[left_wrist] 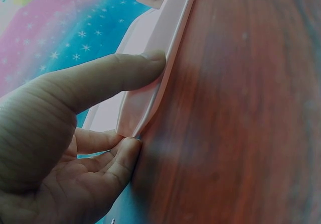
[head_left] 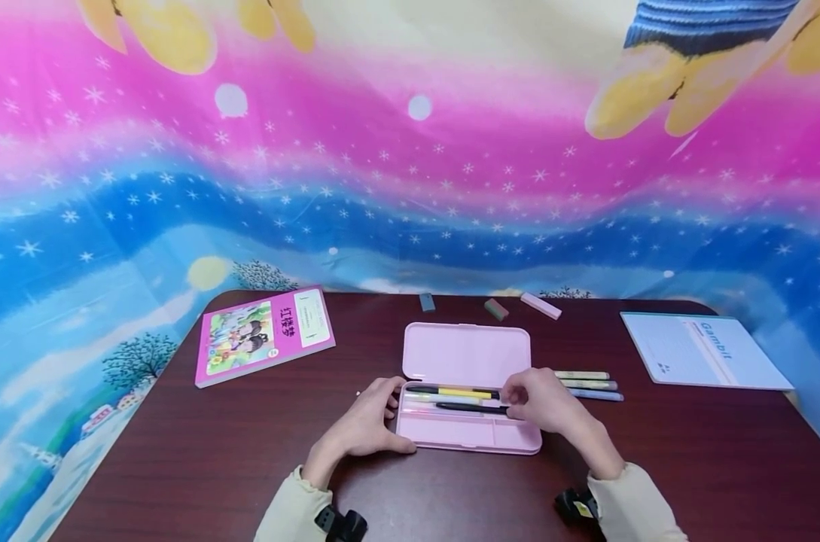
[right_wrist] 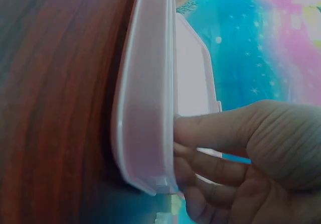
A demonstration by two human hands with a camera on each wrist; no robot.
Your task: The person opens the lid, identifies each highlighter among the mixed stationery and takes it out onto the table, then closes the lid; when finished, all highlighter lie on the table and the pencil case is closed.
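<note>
A pink pencil case (head_left: 443,432) sits open on a dark reddish-brown table (head_left: 470,493), its lid (head_left: 467,350) folded away from the person. The left hand (head_left: 364,420) grips the case's left end, thumb on the front wall and fingers at the rear corner. The right hand (head_left: 550,403) reaches into the right end with bent fingers, at the end of a black pen (head_left: 467,407); whether it pinches the pen, I cannot tell. A black-and-yellow pen (head_left: 470,393) lies behind.

The likeliest trouble is crowding — the black pen lies close against its neighbours and could catch or roll over them if pushed. Pressing hard on the right end might tip or turn the case, should the left hand loosen. A bump to the lid could swing it inward onto the fingers.

Bare wood shows in front of the case and leftward to a pink book (head_left: 266,336). The tighter side is the right: three markers (head_left: 602,385) lie just beside that hand, within an elbowing nudge — farther off, a notebook (head_left: 704,351) lies near the table's right edge.
</note>
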